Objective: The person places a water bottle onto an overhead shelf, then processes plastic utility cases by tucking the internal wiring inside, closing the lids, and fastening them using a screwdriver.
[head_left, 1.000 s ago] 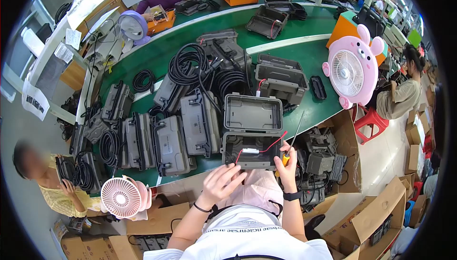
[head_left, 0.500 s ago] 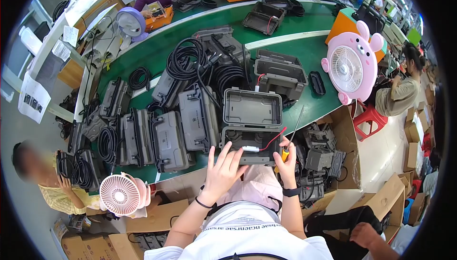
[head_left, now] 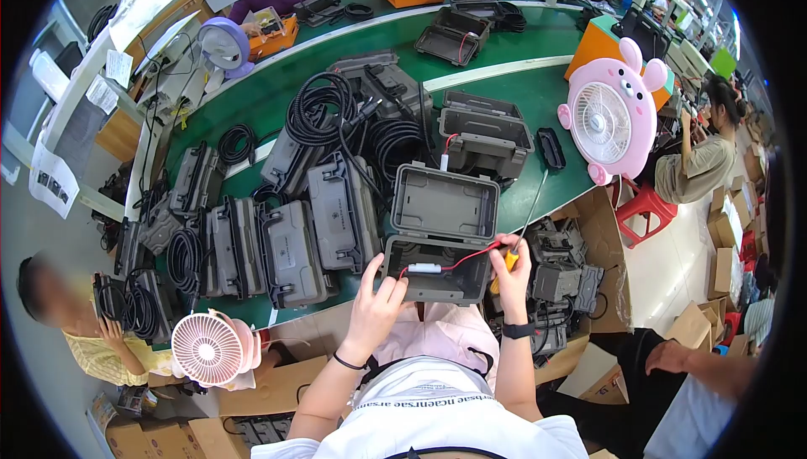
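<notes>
A grey plastic box (head_left: 444,292) with its lid (head_left: 445,203) raised stands at the table's near edge. Across its opening runs a red wire (head_left: 466,260) with a white tubular piece (head_left: 424,268) in its middle. My left hand (head_left: 376,308) grips the box's left front corner, its fingertips beside the wire's left end; whether they also pinch the wire is unclear. At the right side of the box, my right hand (head_left: 511,281) is closed around a screwdriver (head_left: 511,259) with a yellow handle, its long shaft pointing up and away. The wire's right end meets these fingers.
Several closed grey cases (head_left: 294,253) and coiled black cables (head_left: 322,110) crowd the left. Behind stands another open box (head_left: 487,144); a black frame (head_left: 551,149) and pink fan (head_left: 605,118) are to the right. A carton (head_left: 607,257) holds more cases. Co-workers sit around.
My left hand has drawn back from over the box to its left front corner. The wire now stretches more across the opening, and my right hand has lifted slightly with the screwdriver.
</notes>
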Motion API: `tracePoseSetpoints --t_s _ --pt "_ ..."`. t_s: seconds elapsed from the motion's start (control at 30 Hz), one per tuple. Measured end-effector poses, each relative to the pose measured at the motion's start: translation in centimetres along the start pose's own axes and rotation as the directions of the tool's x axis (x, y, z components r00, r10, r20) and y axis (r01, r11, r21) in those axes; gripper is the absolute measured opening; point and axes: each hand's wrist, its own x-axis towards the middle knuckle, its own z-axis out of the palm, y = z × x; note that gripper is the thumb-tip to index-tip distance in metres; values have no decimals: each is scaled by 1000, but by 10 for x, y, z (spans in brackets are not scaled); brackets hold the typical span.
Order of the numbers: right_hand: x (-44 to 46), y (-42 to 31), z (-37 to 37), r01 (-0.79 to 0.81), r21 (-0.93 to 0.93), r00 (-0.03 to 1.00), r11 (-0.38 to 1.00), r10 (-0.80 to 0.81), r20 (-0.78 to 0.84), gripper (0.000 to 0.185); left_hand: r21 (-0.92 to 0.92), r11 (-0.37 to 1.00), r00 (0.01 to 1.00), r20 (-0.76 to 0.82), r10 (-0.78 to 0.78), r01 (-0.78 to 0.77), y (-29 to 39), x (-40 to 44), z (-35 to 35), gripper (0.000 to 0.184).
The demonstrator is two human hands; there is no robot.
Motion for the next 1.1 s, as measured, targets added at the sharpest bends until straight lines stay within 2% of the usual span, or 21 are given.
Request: tracePoseSetpoints --t_s 0.07,0.17,0.2,0.3,0.33,0.37,0.43,0.47,0.57,0.63,0.7,0.73,0.83,0.93,1.03,1.07,1.1 --pt "9 -20 9 12 -74 999 997 -15 -39 23 -12 1000 1000 -10 -3 2 -1 -4 3 45" --pt "11 -20 12 126 -256 990 958 -138 -28 21 -29 999 999 -37 -18 16 1 -2 4 44" --pt "12 -25 18 211 -253 972 944 -231 -50 20 -38 999 998 -51 -27 25 2 0 3 43" --pt "11 -24 18 260 -395 957 881 -288 -13 22 -82 996 995 -91 -45 37 6 2 3 41" --pt "7 -26 21 239 -390 961 889 -275 -38 21 -103 994 993 -106 -43 32 3 0 7 40" --pt "3 -30 21 248 -431 960 868 -280 -12 21 -123 992 992 -122 -43 28 2 0 10 39" --pt "1 -45 20 450 -579 893 680 -356 275 21 -164 986 983 -176 -48 19 1 1 12 39" --pt "-1 -49 20 464 -611 884 642 -296 361 23 -183 983 978 -200 -52 15 1 1 12 39" --pt "0 -57 24 543 -637 840 547 -353 412 23 -188 982 980 -187 -69 33 3 3 7 38" --pt "8 -47 23 514 -560 853 650 -456 254 19 -183 983 981 -184 -68 34 3 4 7 38" --pt "18 -34 27 246 -315 957 916 -281 -68 13 -183 983 981 -184 -67 32 3 3 7 38" --pt "22 -34 24 57 -261 982 964 -102 -160 15 -184 982 980 -188 -65 30 3 3 7 38" --pt "48 -21 15 -15 -428 993 904 -38 -114 29 -178 984 983 -177 -44 12 1 2 4 34" --pt "54 -38 25 -113 -153 993 982 107 -47 43 -178 984 981 -191 -30 -5 -1 2 3 33" --pt "51 -35 27 20 -11 999 1000 -20 -45 54 -195 981 981 -193 -27 -11 -2 0 6 32" --pt "47 -39 24 -26 -15 999 1000 25 -38 63 -204 979 982 -188 -27 -12 -3 -2 6 32" --pt "44 -36 21 -1 -21 998 1000 -1 -64 61 -219 976 981 -193 -28 -15 -3 -4 8 32"
